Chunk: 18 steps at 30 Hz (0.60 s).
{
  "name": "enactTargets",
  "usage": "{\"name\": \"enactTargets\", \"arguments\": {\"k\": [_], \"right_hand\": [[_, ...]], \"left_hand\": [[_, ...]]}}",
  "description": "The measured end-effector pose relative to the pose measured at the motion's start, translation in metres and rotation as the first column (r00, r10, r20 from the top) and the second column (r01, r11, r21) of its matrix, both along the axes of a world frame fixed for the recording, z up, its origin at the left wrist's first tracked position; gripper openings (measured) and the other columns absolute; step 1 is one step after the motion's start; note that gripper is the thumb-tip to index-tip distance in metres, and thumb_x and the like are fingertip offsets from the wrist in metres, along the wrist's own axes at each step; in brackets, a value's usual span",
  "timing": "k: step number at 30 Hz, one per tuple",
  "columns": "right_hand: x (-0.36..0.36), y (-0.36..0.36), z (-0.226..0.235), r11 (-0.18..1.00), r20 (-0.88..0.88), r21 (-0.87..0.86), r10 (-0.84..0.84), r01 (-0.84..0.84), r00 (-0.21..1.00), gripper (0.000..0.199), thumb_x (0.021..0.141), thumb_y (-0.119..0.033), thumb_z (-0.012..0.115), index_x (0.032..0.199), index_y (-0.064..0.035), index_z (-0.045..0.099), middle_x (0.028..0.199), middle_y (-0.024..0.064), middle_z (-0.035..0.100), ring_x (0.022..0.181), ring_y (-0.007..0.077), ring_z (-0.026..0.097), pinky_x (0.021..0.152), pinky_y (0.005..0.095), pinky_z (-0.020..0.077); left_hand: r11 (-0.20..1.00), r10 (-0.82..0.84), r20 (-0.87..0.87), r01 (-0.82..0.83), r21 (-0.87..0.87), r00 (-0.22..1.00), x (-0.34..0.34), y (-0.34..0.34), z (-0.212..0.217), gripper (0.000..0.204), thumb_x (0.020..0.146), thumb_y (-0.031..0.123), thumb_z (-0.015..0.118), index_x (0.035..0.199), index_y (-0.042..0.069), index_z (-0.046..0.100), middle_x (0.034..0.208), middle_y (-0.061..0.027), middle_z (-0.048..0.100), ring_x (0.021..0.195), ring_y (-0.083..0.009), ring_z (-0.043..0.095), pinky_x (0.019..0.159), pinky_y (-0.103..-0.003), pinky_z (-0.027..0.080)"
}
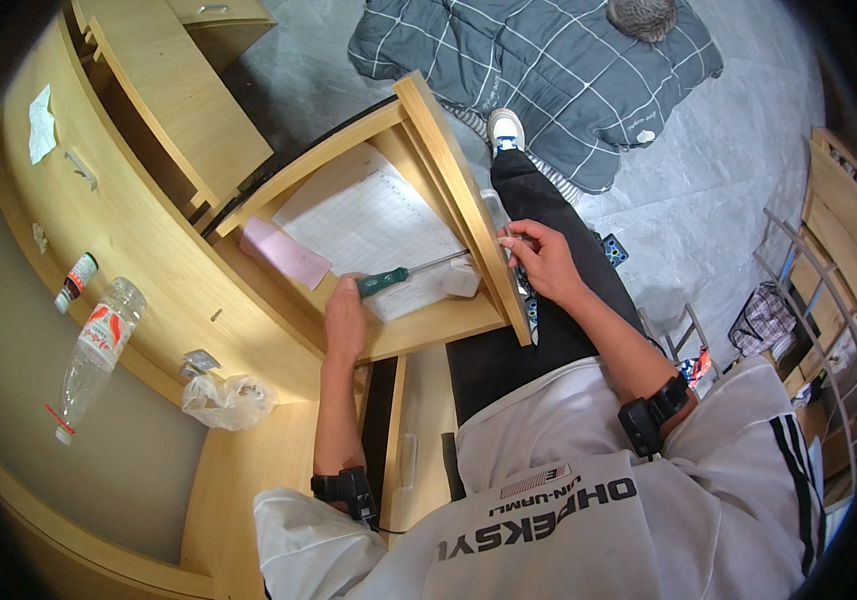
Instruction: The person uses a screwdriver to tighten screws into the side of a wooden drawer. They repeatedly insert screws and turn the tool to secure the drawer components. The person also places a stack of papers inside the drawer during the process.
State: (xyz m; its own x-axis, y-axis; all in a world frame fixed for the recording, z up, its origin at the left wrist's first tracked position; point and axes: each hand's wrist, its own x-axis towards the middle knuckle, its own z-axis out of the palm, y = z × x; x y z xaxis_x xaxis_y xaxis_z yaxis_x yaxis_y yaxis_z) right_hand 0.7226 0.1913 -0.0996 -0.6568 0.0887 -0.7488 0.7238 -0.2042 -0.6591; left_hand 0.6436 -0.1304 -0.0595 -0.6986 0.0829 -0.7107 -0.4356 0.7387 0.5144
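My left hand (pixel 346 322) is closed round the green handle of a screwdriver (pixel 385 280). Its thin metal shaft runs right, across the open wooden drawer (pixel 446 165), with the tip at the inner side of the drawer front. On the outer side of that front, my right hand (pixel 546 262) pinches a small metal piece that looks like the drawer handle (pixel 503 240); the fingers hide most of it. Inside the drawer lie a printed paper sheet (pixel 364 205), a pink paper (pixel 284 252) and a small white box-like object (pixel 462 279) beside the shaft.
On the desk at left are a clear plastic bottle (pixel 99 345), a small dark bottle (pixel 77 282) and a plastic bag (pixel 229 402). A dark checked quilt (pixel 549 75) lies on the grey floor ahead. A metal rack (pixel 829 290) stands at right.
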Motion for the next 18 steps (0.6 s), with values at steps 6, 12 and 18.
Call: {"name": "enactTargets", "arguments": {"k": [6,12,18], "right_hand": [[0.003,-0.002,-0.003,0.999,-0.016,-0.019,-0.035,0.034,0.999,0.018,0.092,-0.007,0.062,0.107,0.003,0.064,0.094,0.0057,0.069,0.064,0.007,0.057,0.061,0.0218,0.0477],[0.004,-0.004,-0.002,0.999,-0.017,-0.01,-0.046,0.046,0.999,0.018,0.092,-0.006,0.061,0.107,0.0035,0.063,0.096,0.0056,0.068,0.064,0.0063,0.057,0.061,0.0216,0.0472],[0.003,-0.006,0.0,0.997,-0.007,-0.031,-0.07,0.07,0.997,0.015,0.093,-0.005,0.059,0.105,0.0026,0.063,0.088,0.0025,0.064,0.065,0.0055,0.055,0.061,0.0206,0.046]], "left_hand": [[0.966,0.242,0.04,-0.244,0.08,0.969,0.006,0.0,0.004,0.036,0.105,0.034,0.036,0.099,0.006,0.056,0.07,0.0022,0.043,0.057,-0.0094,0.036,0.054,-0.025,0.033],[0.998,-0.002,0.057,0.006,-0.066,0.998,0.008,-0.018,-0.011,0.033,0.105,0.035,0.035,0.109,0.008,0.053,0.072,0.003,0.045,0.057,-0.0079,0.037,0.053,-0.024,0.033],[0.989,0.132,0.095,-0.138,0.049,0.987,0.004,-0.005,0.002,0.036,0.105,0.038,0.034,0.108,0.008,0.052,0.068,0.0035,0.045,0.056,-0.0067,0.037,0.051,-0.023,0.031]]}}
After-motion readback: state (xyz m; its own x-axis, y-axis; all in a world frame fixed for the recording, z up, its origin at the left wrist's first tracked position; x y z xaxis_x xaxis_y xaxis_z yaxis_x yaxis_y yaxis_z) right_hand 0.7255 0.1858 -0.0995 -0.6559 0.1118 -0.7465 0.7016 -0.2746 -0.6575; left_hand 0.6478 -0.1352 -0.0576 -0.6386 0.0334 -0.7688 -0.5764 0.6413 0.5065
